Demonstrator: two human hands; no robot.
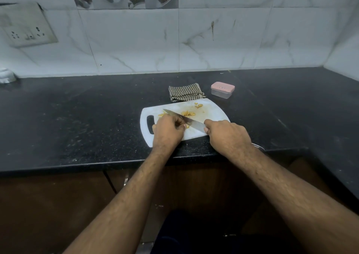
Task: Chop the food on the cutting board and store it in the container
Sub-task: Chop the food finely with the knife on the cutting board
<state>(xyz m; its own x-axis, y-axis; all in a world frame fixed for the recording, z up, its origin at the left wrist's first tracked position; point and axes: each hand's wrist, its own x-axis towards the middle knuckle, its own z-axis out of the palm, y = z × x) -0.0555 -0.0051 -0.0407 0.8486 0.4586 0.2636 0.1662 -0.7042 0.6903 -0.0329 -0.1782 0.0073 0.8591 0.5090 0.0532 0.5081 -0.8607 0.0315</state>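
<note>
A white cutting board (211, 111) lies on the black counter near its front edge. Yellowish chopped pieces (188, 113) are scattered on it, with a few more (198, 105) near its far edge. My right hand (227, 135) grips the handle of a knife (192, 122), whose blade slants across the board to the upper left. My left hand (168, 130) is curled on the board and pinches a small piece of the food (186, 126) against the blade. A small clear container with a pink lid (222, 89), closed, stands behind the board to the right.
A checked cloth (184, 92), folded, lies just behind the board. The counter (87, 117) stretches left and wraps round at the right. A switch-and-socket plate (25, 26) is on the tiled wall at the left. Brown cabinets sit below the counter edge.
</note>
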